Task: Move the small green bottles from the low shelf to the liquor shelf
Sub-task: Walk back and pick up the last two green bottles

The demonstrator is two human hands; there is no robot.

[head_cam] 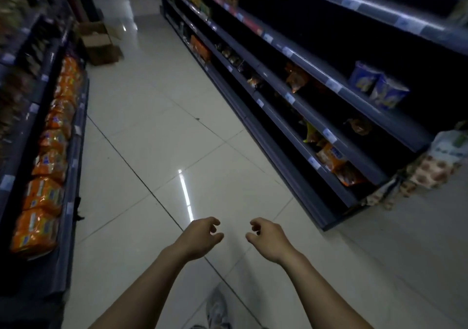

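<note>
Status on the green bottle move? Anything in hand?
Nothing looks done: no green bottles or liquor shelf in view. Left hand and right hand are both empty, fingers loosely curled, held out over the aisle floor between snack shelves. All of the moving appears left.

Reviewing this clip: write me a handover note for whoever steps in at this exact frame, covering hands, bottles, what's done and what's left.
Left hand: empty, fingers loosely curled, held out over the floor.
Right hand: empty, the same pose.
Job's things: no small green bottles and no liquor shelf in view. The person stands in a dim aisle, orange snack packs on the left shelving, a mostly bare snack shelf on the right, an open cardboard box further down.
Done: cannot tell from this frame.
Left: find the low shelf holding the bottles, then carry them to the liquor shelf.
</note>
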